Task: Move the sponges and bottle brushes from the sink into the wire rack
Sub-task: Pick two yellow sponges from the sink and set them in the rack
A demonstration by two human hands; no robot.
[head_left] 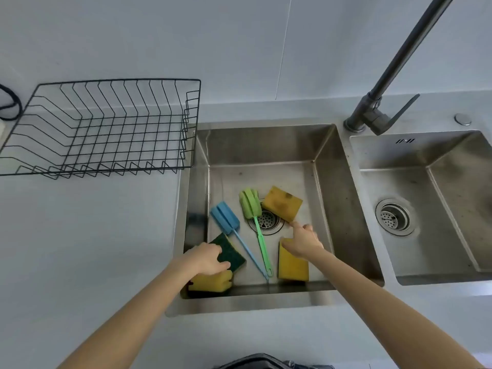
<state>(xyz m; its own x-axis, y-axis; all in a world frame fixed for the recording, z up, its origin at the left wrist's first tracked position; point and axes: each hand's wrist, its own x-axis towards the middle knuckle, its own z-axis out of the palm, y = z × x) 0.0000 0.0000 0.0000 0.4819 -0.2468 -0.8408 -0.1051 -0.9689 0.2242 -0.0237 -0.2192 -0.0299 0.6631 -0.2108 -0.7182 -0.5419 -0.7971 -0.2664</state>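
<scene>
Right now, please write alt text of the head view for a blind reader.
Two bare hands reach into the left sink basin: the left hand grasps a green-topped sponge, the right hand touches a stained yellow sponge. Another yellow sponge, two bottle brushes and an empty wire rack are visible.

A pale grey-white wall (159,35) fills the upper part of the frame, with 1 thin vertical seam (283,49) running down it right of centre. Below it a light grey tabletop (87,235) spreads across the left and lower frame under soft, even light. At the upper right a dark tap (399,62) rises at a slant from its base, a small round metal button (462,119) just right of it. A dark cable (10,105) loops at the left edge. A second steel basin (439,209) with a drain strainer (393,217) sits at the right.
</scene>
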